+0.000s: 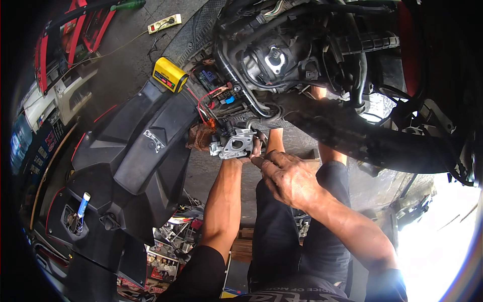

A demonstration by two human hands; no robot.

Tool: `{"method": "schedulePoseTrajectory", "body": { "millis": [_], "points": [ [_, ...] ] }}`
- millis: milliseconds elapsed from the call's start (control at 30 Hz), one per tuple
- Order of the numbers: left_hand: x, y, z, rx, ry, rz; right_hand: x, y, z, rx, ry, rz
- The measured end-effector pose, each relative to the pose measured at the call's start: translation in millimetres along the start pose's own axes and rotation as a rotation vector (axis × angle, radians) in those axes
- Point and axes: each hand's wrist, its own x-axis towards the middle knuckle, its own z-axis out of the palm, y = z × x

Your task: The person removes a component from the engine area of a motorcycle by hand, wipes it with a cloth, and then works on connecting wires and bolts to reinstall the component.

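Observation:
My left hand (247, 156) grips a silver metal throttle body (228, 146) with a large round bore, held below the scooter's engine. Behind it hangs a crumpled brown rag or wrapping (198, 137), near wires with an orange connector (211, 123). My right hand (286, 178) is just right of and below the throttle body, its fingers curled and the tips by my left fingers; what they hold, if anything, is hidden. The engine (264, 68) and black tubular frame (240, 93) are above both hands.
A yellow battery charger (168, 74) with red leads sits upper left, near a power strip (163, 23). Black body panels (100, 166) with a blue-white tube (83, 205) fill the left. A long black scooter part (362, 141) spans the right. Red plastic pieces (75, 30) lie top left.

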Motion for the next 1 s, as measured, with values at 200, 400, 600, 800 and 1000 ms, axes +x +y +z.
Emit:
{"method": "schedulePoseTrajectory", "body": {
  "millis": [200, 400, 600, 800, 1000],
  "points": [
    [8, 7, 1, 0.032, 0.018, 0.007, 2, 5, -2, -0.038, -0.081, 0.012],
    [2, 9, -1, 0.066, 0.053, 0.036, 25, 5, 0, -0.065, -0.126, -0.020],
    [-21, -9, -17, 0.058, 0.136, 0.076, 34, -7, -9, -0.091, -0.219, 0.042],
    [-50, -40, -42, 0.094, 0.316, 0.135, -15, -4, -22, 0.014, -0.007, 0.035],
    [-26, -56, -16, 0.395, 0.563, 0.121, -43, -20, -57, -0.087, 0.000, 0.137]
  ]
}}
